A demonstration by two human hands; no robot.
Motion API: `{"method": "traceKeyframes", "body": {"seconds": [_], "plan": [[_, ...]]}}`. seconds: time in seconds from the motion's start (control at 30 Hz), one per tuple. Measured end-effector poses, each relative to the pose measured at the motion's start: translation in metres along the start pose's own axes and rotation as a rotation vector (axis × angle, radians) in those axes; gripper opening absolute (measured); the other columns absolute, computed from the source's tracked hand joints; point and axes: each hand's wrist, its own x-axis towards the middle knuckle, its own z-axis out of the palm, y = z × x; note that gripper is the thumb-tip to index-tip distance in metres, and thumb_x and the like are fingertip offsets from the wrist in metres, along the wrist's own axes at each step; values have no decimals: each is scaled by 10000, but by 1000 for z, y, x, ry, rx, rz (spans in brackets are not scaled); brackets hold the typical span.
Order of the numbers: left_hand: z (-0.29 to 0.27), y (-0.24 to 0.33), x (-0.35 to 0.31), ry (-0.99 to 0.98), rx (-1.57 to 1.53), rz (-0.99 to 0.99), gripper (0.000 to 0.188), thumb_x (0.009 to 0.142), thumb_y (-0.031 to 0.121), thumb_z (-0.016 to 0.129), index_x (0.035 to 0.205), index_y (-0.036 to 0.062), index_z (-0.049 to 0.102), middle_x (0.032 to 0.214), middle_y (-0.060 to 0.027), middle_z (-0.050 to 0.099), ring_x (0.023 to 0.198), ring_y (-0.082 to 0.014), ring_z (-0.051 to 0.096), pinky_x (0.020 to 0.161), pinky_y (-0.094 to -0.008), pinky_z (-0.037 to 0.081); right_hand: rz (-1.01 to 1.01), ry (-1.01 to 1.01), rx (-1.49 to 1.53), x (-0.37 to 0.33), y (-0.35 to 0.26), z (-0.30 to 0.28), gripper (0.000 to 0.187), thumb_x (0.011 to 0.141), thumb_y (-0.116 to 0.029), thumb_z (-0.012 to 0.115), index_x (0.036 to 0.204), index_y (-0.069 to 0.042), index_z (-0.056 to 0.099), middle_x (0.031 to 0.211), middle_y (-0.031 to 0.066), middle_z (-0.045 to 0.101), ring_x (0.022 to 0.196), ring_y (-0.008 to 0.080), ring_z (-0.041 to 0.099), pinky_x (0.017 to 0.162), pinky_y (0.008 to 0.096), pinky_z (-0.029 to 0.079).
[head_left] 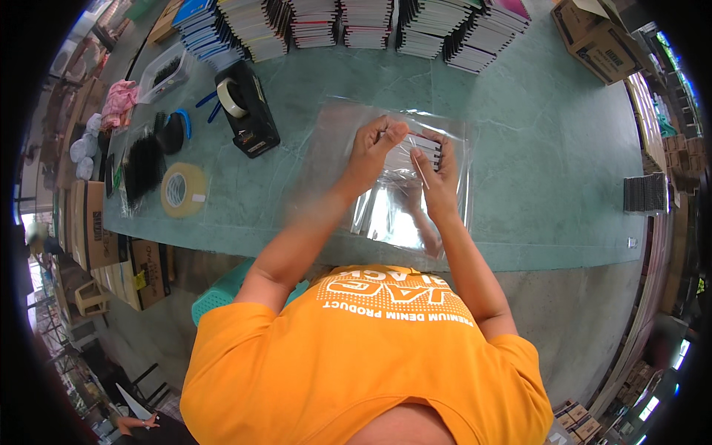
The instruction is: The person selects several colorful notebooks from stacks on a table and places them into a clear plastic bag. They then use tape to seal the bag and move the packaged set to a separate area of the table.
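Note:
Both of my hands are raised over the middle of the green table, around a small bundle of spiral-bound notebooks (pixel 425 142) with white page edges and black binding. A shiny sheet of clear plastic film (pixel 383 215) spreads beneath and in front of the bundle, and part of it rises to my fingers. My left hand (pixel 371 154) has its thumb and fingers closed at the bundle's left end, pinching the film there. The right hand (pixel 439 176) grips the right end, its thumb on the near side and its fingers behind. The far side of the bundle is hidden.
Stacks of spiral notebooks (pixel 315 26) line the far edge. Leftward are a black tape dispenser (pixel 256 119), a clear tape roll (pixel 183 190), a plastic tub (pixel 165 73) and black bristly pieces (pixel 142 167). A cardboard box (pixel 602 46) stands far right; a dark stack (pixel 644 194) sits at the right edge.

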Motion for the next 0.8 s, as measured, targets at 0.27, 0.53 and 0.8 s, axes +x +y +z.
{"method": "traceKeyframes", "body": {"seconds": [0.27,0.53,0.8], "plan": [[-17,14,5,-63,229,111,393,846,352,623,1063,30,565,972,-29,590,907,-100,500,820,-261,388,-30,21,69,12,6,-3,405,795,-141,677,1125,-21,475,1052,94,545,945,156,518,813,287,430],[-7,108,-21,-519,1629,841,592,713,254,680,1250,92,488,1106,-87,563,1099,-222,466,999,-410,318,-628,93,-557,-23,21,-38,434,724,-60,700,1131,-29,551,1099,127,547,1025,259,528,886,361,425],[-23,131,-21,-570,1597,870,331,727,81,613,1053,137,615,1200,-42,511,1132,-235,427,990,-421,309,-923,-27,-720,-1,-4,-43,379,724,-55,678,1094,-56,594,1125,95,569,1066,291,535,890,375,428]]}}
